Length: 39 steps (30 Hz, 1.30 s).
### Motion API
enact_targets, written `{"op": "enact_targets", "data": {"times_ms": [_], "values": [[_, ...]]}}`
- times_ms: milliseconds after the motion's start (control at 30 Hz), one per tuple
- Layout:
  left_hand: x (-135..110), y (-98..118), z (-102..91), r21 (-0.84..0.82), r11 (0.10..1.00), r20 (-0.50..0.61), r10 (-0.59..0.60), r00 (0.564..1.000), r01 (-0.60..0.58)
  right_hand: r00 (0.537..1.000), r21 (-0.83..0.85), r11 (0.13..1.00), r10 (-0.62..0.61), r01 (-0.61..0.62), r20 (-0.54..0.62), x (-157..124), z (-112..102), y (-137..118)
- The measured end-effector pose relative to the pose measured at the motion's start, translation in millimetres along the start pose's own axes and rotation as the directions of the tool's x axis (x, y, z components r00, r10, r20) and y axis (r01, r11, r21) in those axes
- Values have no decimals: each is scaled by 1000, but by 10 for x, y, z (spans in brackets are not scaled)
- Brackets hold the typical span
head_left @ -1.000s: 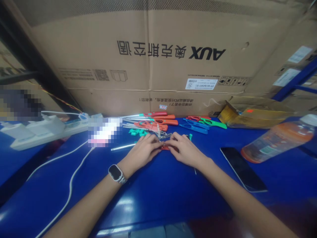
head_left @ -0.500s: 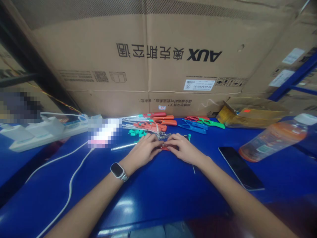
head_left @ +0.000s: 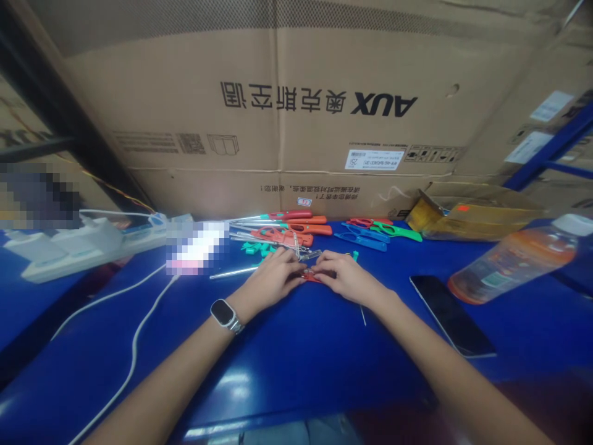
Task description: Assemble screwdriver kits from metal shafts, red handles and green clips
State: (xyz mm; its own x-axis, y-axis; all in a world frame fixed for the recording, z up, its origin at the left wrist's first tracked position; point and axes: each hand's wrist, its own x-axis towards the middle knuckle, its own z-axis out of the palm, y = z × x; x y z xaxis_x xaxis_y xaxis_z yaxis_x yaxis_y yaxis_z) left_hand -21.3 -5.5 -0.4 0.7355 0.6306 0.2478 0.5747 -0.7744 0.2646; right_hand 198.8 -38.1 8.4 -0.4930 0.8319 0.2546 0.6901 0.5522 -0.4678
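Note:
My left hand point(head_left: 280, 272) and my right hand point(head_left: 345, 277) meet over the blue table. Between their fingertips is a red plastic lighter shell point(head_left: 312, 278), mostly hidden by the fingers. Both hands are closed in a pinch on it, thumbs and forefingers close together. A small clear part point(head_left: 310, 254) lies just beyond the fingertips. Small green plastic pieces point(head_left: 257, 248) are scattered behind my left hand, and a metal tube point(head_left: 234, 272) lies to its left. A thin rod point(head_left: 363, 316) shows below my right wrist.
Behind the hands lie long-nosed lighters point(head_left: 301, 227) and loose orange shells point(head_left: 282, 237). Blue shells point(head_left: 361, 237) and a green shell point(head_left: 399, 232) sit to the right. A phone point(head_left: 451, 315), a bottle point(head_left: 509, 262), an opened carton point(head_left: 477, 213) and a power strip point(head_left: 106, 250) flank the work.
The fingers shift only slightly around the red shell, and both hands stay at the same spot. The whole view has moved a little.

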Motion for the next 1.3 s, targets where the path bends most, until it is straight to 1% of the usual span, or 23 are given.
{"op": "enact_targets", "data": {"times_ms": [167, 333, 633, 800, 1000, 1200, 1300], "values": [[-23, 20, 0, -1, 1000, -16, -2, 1000, 2, 999, -108, 994, 14, -10, 31, -5, -38, -38], [-24, 39, -10, -7, 1000, -17, -7, 1000, 7, 994, -202, 978, -37, 56, 99, -21, -69, -31], [-28, 31, 1, -19, 1000, -17, -8, 1000, 7, 993, -370, 926, -35, 76, 116, 18, -84, -92], [-40, 34, 0, -13, 1000, -31, -22, 999, 22, 990, -377, 920, -62, 105, 125, 46, -88, -70], [-34, 38, -1, -12, 1000, -28, -21, 999, 21, 990, -362, 927, -60, 102, 126, 29, -92, -84], [-31, 32, -21, -9, 1000, -33, -23, 999, 22, 994, -389, 920, 8, 36, 110, 18, -76, -167], [-61, 0, -89, -26, 999, -74, -22, 997, 20, 997, -364, 931, 21, 7, 73, 7, -48, -145]]}}
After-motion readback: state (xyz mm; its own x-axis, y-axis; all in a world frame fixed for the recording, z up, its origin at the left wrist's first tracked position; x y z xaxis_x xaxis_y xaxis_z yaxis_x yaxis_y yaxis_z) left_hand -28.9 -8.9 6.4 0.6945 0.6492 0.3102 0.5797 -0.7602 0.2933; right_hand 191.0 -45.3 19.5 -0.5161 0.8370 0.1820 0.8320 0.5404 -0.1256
